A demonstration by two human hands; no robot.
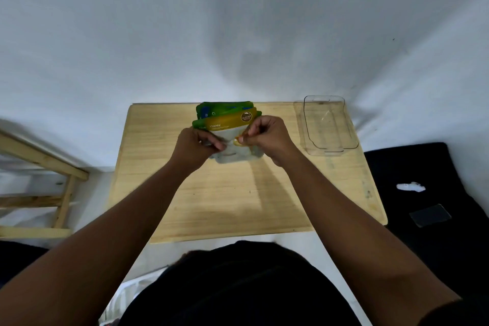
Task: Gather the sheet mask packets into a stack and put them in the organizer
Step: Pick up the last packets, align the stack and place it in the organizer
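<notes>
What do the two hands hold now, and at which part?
Both hold the stack of sheet mask packets by its lower half: the left hand grips the left side, the right hand pinches the right side.

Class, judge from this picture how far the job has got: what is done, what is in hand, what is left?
Done: the packets look gathered into one bunch, the honey one in front. In hand: the left hand and right hand both grip the bunch, whose edges are uneven. Left: the clear organizer at the table's far right corner holds nothing yet.
</notes>
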